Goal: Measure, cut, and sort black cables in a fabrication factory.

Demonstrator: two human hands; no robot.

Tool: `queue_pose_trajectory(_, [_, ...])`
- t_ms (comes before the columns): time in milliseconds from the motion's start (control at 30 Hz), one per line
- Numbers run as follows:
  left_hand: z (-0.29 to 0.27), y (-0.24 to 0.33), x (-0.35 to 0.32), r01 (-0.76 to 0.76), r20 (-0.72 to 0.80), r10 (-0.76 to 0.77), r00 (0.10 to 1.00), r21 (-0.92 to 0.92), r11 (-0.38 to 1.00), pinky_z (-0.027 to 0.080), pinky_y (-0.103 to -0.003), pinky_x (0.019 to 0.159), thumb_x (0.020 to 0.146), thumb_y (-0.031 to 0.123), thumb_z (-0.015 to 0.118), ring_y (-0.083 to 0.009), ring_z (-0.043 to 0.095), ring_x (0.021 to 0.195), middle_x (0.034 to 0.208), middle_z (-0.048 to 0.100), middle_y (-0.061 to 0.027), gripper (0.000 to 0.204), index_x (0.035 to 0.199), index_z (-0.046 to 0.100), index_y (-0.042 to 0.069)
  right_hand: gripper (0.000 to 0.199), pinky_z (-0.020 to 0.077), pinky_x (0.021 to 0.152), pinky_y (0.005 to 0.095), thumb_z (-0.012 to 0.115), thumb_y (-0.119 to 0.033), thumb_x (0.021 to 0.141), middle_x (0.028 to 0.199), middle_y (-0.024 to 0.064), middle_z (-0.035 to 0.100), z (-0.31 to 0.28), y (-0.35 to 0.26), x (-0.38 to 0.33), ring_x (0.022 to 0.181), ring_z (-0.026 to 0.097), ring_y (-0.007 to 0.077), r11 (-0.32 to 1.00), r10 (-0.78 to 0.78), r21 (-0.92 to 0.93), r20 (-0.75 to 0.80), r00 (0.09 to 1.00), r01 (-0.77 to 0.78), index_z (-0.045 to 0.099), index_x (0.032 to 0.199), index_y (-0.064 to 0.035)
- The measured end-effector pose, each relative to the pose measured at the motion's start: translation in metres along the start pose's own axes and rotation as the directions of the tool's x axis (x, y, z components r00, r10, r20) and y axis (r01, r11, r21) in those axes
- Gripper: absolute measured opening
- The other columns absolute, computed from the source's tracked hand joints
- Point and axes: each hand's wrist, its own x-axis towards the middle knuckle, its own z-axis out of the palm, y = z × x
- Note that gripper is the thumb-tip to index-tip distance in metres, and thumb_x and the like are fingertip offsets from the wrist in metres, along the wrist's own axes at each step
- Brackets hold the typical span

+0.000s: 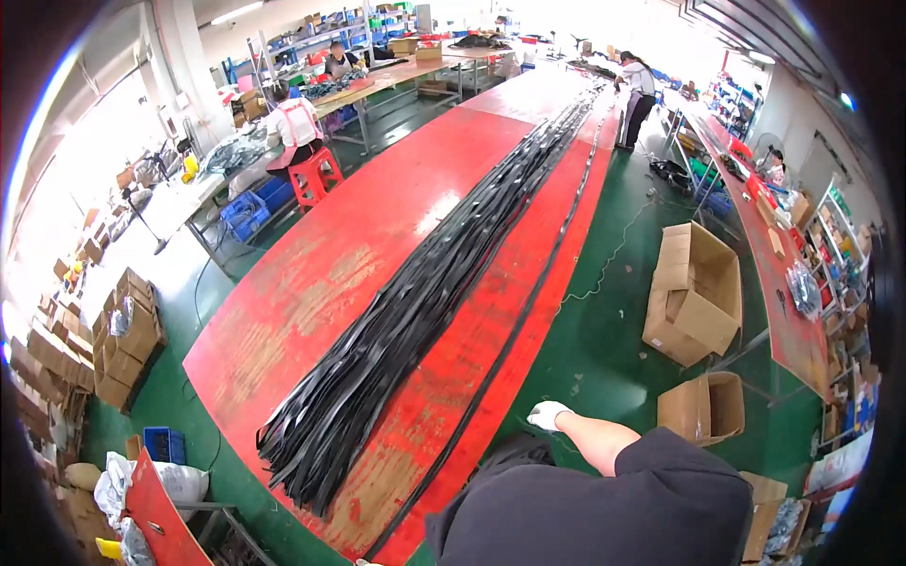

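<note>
A thick bundle of long black strips (415,311) runs lengthwise down a long red table (311,274), its loose ends fanned out near me. To its right, a single black strip (514,340) lies along the table's right edge. My right hand (547,415), in a white glove, hangs over the green floor just off that edge. Nothing shows in it, and its fingers are turned from view. Only a sliver of my left hand (366,563) appears at the lower border, beside the near end of the single strip; its fingers are hidden.
Cardboard boxes (694,292) stand on the floor to the right, beside a red-topped side bench (788,311). A person (638,99) stands at the table's far right. Another person sits at left on a red stool (315,177). Stacked cartons (127,340) occupy the left floor.
</note>
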Motion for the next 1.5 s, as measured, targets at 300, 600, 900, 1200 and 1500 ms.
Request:
queue_pose_trajectory(300, [0.008, -0.009, 0.009, -0.024, -0.001, 0.024, 1.0, 0.11, 0.994, 0.057, -0.047, 0.089, 0.091, 0.036, 0.076, -0.035, 0.072, 0.098, 0.111, 0.079, -0.0151, 0.034, 0.107, 0.08, 0.005, 0.043, 0.0546, 0.096, 0.0468, 0.058, -0.042, 0.098, 0.116, 0.0166, 0.077, 0.004, -0.004, 0.001, 0.109, 0.073, 0.0363, 0.999, -0.034, -0.002, -0.017, 0.999, 0.034, 0.078, 0.118, -0.0095])
queue_pose_trajectory(600, [0.006, 0.0, 0.009, -0.099, 0.084, 0.08, 0.993, 0.239, 0.966, 0.057, -0.05, 0.091, 0.102, 0.033, 0.069, -0.038, 0.072, 0.107, 0.122, 0.075, -0.0212, 0.039, 0.125, 0.072, 0.002, 0.043, 0.056, 0.095, 0.043, 0.062, -0.042, 0.097, 0.12, 0.0111, 0.078, 0.0, -0.012, -0.006, 0.111, 0.073, 0.0298, 1.0, 0.021, 0.019, 0.013, 1.0, -0.021, 0.076, 0.127, -0.0135])
queue_pose_trajectory(900, [0.016, -0.007, 0.024, -0.119, 0.116, 0.08, 0.99, 0.389, 0.913, 0.056, -0.052, 0.087, 0.105, 0.034, 0.062, -0.0423, 0.071, 0.103, 0.115, 0.075, -0.0214, 0.037, 0.125, 0.07, 0.004, 0.045, 0.0543, 0.1, 0.0453, 0.06, -0.044, 0.097, 0.123, 0.0146, 0.076, 0.004, -0.011, -0.011, 0.117, 0.071, 0.0349, 0.999, 0.024, 0.027, 0.02, 1.0, -0.025, 0.076, 0.125, -0.0123])
queue_pose_trajectory(1200, [0.006, 0.038, 0.033, -0.231, 0.124, 0.208, 0.97, 0.213, 0.949, 0.055, -0.048, 0.093, 0.105, 0.032, 0.062, -0.041, 0.071, 0.108, 0.12, 0.074, -0.0218, 0.038, 0.127, 0.07, 0.002, 0.044, 0.0533, 0.103, 0.0464, 0.059, -0.042, 0.098, 0.122, 0.0171, 0.076, 0.003, -0.011, -0.01, 0.119, 0.07, 0.0372, 0.999, 0.018, 0.026, 0.034, 0.999, -0.019, 0.077, 0.12, -0.0082])
queue_pose_trajectory(1500, [0.031, 0.098, 0.111, -0.332, 0.07, 0.328, 0.942, 0.041, 0.943, 0.052, -0.044, 0.095, 0.105, 0.033, 0.064, -0.0372, 0.07, 0.109, 0.122, 0.074, -0.0201, 0.039, 0.123, 0.071, -0.001, 0.044, 0.0536, 0.101, 0.0477, 0.06, -0.041, 0.097, 0.123, 0.0176, 0.076, -0.01, -0.015, -0.016, 0.118, 0.07, 0.0378, 0.997, 0.04, 0.064, 0.028, 0.999, -0.042, 0.078, 0.118, -0.0081])
